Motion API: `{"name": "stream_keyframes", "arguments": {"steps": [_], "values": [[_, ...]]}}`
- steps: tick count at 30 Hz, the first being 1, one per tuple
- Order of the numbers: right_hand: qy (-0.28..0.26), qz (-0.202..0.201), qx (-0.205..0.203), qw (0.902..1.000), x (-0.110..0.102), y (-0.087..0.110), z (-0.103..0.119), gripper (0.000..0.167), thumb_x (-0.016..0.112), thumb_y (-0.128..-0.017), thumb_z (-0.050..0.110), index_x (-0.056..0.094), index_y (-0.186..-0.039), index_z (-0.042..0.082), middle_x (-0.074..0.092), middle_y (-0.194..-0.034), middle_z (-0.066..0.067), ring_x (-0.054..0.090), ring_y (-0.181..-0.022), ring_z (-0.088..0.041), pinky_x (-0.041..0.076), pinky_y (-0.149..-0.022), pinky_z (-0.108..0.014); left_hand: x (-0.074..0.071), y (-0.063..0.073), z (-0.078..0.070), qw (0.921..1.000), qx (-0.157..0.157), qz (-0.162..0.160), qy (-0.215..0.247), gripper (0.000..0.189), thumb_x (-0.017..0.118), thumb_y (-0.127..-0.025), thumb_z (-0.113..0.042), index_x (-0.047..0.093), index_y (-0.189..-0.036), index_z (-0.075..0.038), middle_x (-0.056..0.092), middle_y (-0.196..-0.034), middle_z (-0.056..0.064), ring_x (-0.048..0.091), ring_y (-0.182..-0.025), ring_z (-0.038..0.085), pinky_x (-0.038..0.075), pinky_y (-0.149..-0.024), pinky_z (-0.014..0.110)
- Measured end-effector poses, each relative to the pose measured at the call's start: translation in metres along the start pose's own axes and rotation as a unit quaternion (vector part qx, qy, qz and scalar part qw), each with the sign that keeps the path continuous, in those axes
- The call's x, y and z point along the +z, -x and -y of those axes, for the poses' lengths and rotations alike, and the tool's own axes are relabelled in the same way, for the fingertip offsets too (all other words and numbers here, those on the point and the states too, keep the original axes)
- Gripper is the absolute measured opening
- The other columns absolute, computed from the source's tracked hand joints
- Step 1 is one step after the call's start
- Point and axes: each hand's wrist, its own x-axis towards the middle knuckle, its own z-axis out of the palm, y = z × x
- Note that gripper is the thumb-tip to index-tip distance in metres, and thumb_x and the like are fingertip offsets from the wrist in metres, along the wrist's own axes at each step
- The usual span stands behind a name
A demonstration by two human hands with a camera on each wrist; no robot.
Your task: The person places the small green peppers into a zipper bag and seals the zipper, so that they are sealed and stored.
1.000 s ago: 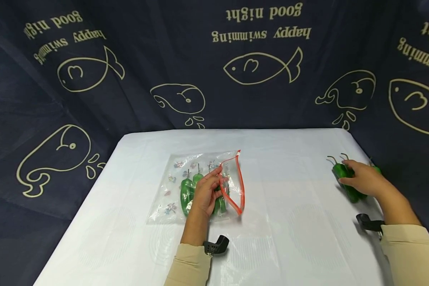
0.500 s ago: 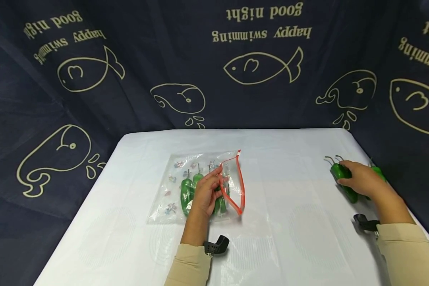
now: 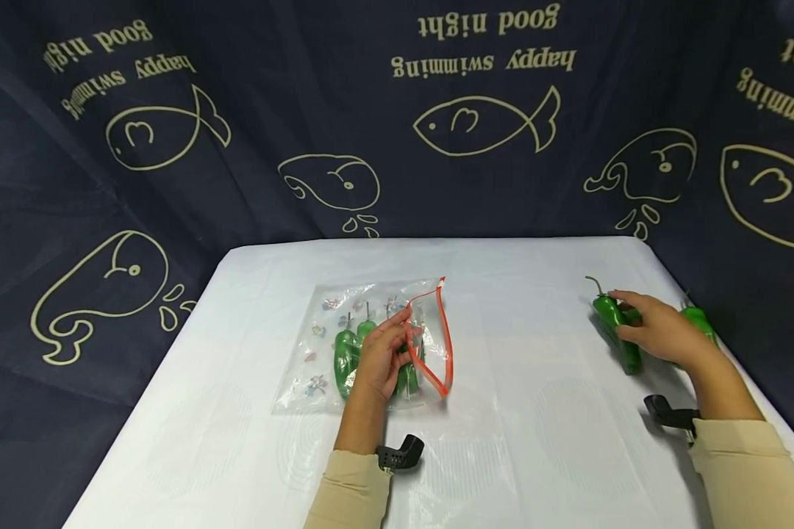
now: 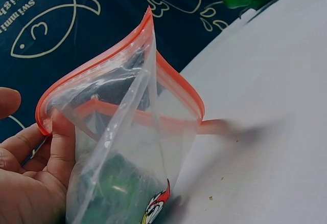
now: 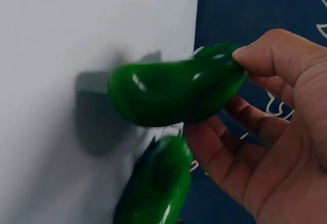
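My left hand (image 3: 378, 353) grips the rim of a clear zip bag (image 3: 304, 342) with a red zip strip (image 4: 92, 65); the bag's mouth gapes to the right. Several green peppers (image 3: 346, 360) lie in the bag, some partly hidden by this hand. On the right, my right hand (image 3: 658, 327) pinches another green pepper (image 5: 173, 91) between thumb and fingers near its stem end. That pepper hangs tilted, and its shadow falls on the cloth beside it. Another green pepper (image 5: 163, 183) lies close below my fingers in the right wrist view.
The same loose pepper (image 3: 698, 321) lies at the right edge of the white-covered table (image 3: 523, 294), behind my right hand. A dark blue curtain (image 3: 344, 117) with fish drawings surrounds the table's back and sides. Each wrist wears a black camera (image 3: 400, 453).
My right hand has shifted left with the pepper, drawing it apart from the one at the table's edge. My left hand and the bag have stayed put.
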Motion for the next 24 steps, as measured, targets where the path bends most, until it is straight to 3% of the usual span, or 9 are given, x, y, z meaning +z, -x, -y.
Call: {"name": "stream_keyframes", "arguments": {"steps": [6,15,24], "values": [[-0.027,-0.015,-0.031,0.999,0.005,-0.004,0.019,0.063,0.068,-0.09,0.006,0.038,-0.145,-0.005,0.053,-0.125,-0.033,0.06,-0.096,-0.038,0.051,-0.07,-0.041,0.001,0.0,0.001,1.0,-0.003,-0.005,-0.002,0.051,0.053,-0.088,-0.002,0.052,-0.139,0.007,0.063,-0.107,0.011,0.068,-0.1,0.022,0.056,-0.062,0.025],[-0.078,-0.028,-0.057,0.9949,0.015,-0.006,0.041,0.062,0.065,-0.092,0.007,0.037,-0.147,0.001,0.052,-0.127,-0.025,0.06,-0.103,-0.038,0.052,-0.07,-0.035,0.001,0.001,0.0,1.0,-0.001,0.002,0.0,0.05,0.053,-0.087,-0.001,0.054,-0.137,0.006,0.064,-0.086,0.002,0.068,-0.098,0.022,0.056,-0.062,0.024],[-0.145,-0.026,-0.096,0.9843,0.027,-0.017,0.071,0.063,0.065,-0.093,0.006,0.037,-0.149,0.007,0.051,-0.132,-0.021,0.057,-0.108,-0.035,0.052,-0.069,-0.03,0.0,0.001,0.0,1.0,0.003,0.006,0.0,0.052,0.054,-0.088,-0.002,0.052,-0.139,0.007,0.065,-0.092,0.003,0.068,-0.096,0.019,0.057,-0.063,0.025]]}}
